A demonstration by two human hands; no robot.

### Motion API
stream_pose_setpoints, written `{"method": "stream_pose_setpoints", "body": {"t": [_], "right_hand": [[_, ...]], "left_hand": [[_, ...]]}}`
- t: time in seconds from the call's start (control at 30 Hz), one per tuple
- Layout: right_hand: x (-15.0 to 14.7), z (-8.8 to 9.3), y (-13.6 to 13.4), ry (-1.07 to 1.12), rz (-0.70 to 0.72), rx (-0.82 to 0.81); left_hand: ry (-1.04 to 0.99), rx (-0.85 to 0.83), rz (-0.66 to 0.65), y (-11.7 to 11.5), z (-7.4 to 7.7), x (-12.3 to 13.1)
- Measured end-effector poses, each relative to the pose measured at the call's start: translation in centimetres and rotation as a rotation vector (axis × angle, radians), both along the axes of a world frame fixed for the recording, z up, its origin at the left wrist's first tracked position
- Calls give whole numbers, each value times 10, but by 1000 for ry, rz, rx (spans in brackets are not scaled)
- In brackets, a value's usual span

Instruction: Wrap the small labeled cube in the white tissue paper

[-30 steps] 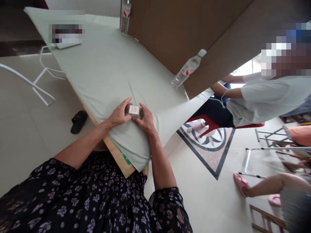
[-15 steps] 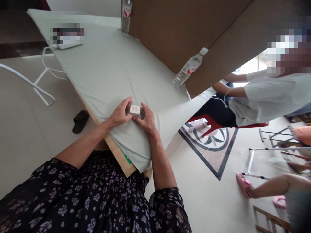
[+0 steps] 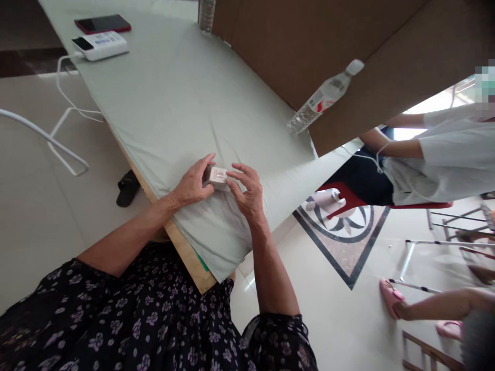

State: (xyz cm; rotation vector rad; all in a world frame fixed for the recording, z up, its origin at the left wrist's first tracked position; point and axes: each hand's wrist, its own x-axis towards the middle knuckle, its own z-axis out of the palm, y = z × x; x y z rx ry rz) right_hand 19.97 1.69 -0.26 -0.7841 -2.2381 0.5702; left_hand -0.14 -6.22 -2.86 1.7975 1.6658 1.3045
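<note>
A small white block-like box (image 3: 218, 175) with red print on its top rests on the cloth between my two hands. I cannot tell what is in it. My left hand (image 3: 194, 182) curves round its left side, with the thumb at the near corner and the fingers stretching past the far corner. At the right end, the thumb and a fingertip of my right hand (image 3: 247, 191) come close together on the box's edge. The index finger of that hand is raised and held apart.
A pale green cloth covers the table (image 3: 166, 93). A clear water bottle (image 3: 325, 98) leans against a brown cardboard panel (image 3: 286, 46); another bottle (image 3: 207, 18) stands behind. A white cabled device (image 3: 102, 45) and a phone (image 3: 103, 23) lie far left. A seated person (image 3: 436, 159) is at right.
My right hand has shifted to the right and its palm has drawn back from the box, leaving only fingertips at the edge. My left hand stays round the box. The camera view has turned slightly.
</note>
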Motion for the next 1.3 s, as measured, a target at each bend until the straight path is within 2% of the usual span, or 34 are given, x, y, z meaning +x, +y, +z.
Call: {"method": "stream_pose_setpoints", "body": {"t": [0.27,0.43,0.53,0.67,0.8,0.93,1.0,1.13,1.3], "right_hand": [[-2,38,11,-379,171,323],[-10,48,10,-514,240,485],[-14,43,14,-496,232,467],[-17,36,24,-408,186,360],[-14,46,34,-389,203,297],[-10,63,31,-515,348,360],[-11,67,24,-572,365,436],[-18,61,15,-619,331,536],[-22,54,26,-599,288,500]], "left_hand": [[30,-24,-6,-4,4,4],[39,-14,-9,-5,6,6],[40,-23,-8,-7,9,8],[35,-36,-15,-10,13,9],[20,-24,-19,-11,15,11],[13,-19,-22,-12,13,12],[12,-6,-24,-12,12,13],[10,-4,-24,-11,10,13],[8,-16,-30,-12,11,13]]}}
